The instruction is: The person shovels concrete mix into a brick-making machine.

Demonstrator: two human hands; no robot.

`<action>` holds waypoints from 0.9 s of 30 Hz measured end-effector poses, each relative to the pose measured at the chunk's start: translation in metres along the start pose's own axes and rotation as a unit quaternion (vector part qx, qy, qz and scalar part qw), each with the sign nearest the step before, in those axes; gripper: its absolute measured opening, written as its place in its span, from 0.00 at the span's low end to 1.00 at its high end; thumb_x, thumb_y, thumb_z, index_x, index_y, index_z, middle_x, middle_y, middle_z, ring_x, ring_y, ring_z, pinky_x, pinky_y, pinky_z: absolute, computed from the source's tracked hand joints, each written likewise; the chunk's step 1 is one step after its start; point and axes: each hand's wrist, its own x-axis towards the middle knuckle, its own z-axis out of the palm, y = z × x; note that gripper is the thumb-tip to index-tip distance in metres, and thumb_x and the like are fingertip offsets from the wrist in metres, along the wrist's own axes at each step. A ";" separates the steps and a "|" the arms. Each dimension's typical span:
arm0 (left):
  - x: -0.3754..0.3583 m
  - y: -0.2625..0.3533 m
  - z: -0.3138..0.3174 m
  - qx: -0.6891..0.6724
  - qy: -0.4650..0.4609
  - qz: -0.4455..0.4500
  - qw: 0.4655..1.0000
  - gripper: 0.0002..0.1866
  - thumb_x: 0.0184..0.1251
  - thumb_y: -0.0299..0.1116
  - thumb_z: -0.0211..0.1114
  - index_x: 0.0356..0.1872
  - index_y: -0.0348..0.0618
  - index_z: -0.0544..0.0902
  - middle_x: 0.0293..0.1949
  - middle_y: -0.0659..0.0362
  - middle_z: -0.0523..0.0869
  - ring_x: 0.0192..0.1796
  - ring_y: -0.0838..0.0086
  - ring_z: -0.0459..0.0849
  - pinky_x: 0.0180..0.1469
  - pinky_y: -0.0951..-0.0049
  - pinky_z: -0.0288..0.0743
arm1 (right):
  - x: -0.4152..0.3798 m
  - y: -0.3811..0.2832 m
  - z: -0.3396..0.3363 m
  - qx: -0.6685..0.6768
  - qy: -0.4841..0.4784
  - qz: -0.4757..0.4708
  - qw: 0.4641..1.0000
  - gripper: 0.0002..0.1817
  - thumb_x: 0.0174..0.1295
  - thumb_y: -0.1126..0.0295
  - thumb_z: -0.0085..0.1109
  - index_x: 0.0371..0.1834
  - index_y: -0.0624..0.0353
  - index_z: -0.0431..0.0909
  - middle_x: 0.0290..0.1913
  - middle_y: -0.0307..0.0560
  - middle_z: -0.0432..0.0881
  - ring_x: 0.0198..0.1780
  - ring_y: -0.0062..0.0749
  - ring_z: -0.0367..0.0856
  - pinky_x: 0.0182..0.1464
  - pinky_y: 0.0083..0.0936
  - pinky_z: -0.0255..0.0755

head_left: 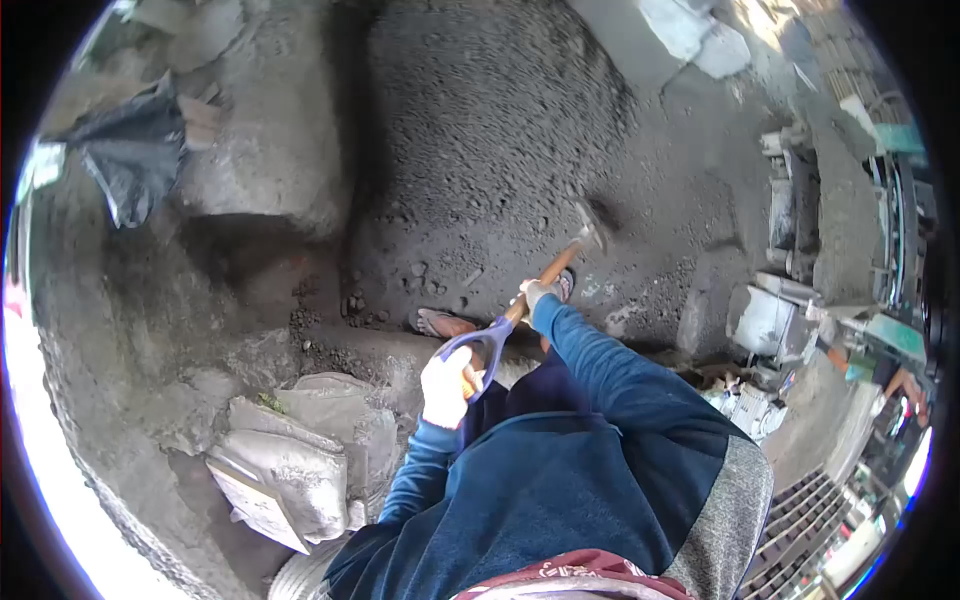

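A shovel (552, 268) with a wooden shaft and a purple D-shaped handle slants across the middle of the head view. My left hand (447, 388), in a pale glove, is wrapped round the grip of that handle. My right hand (538, 294) holds the wooden shaft lower down, near the blade. The metal blade (592, 228) rests at or just above the near right side of a dark gravel pile (490, 120); contact is hard to tell. My sandalled feet stand on either side of the shaft.
Stacked sacks and a board (290, 470) lie at lower left. A black plastic sheet (140, 150) hangs beside a concrete block (265, 130) at upper left. Grey machine parts (765, 320) stand on the right. Another person's arm (905, 385) shows at the far right edge.
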 end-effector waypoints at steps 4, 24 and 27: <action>-0.042 0.044 -0.064 0.031 0.087 0.066 0.994 0.13 0.69 0.35 0.65 0.45 0.33 0.83 0.26 0.57 0.83 0.25 0.72 0.82 0.31 0.71 0.78 | -0.001 0.069 0.069 -0.040 -0.026 0.101 0.994 0.12 0.68 0.62 0.53 0.47 0.56 0.73 0.38 0.53 0.79 0.42 0.50 0.82 0.42 0.63 0.79; -0.137 0.076 -0.174 -0.269 -0.038 0.161 0.949 0.35 0.70 0.67 0.54 0.43 0.37 0.79 0.38 0.46 0.84 0.42 0.53 0.83 0.49 0.54 0.78 | -0.145 0.107 0.302 -0.330 -0.182 -0.192 0.906 0.10 0.58 0.69 0.67 0.34 0.63 0.78 0.28 0.52 0.82 0.28 0.42 0.85 0.31 0.40 0.82; -0.075 0.109 -0.170 -0.260 -0.164 0.129 0.943 0.39 0.72 0.72 0.45 0.47 0.39 0.77 0.44 0.49 0.83 0.47 0.55 0.83 0.54 0.53 0.77 | -0.213 0.026 0.305 -0.257 -0.264 -0.130 0.921 0.08 0.56 0.71 0.66 0.35 0.59 0.77 0.25 0.48 0.79 0.24 0.41 0.82 0.26 0.43 0.79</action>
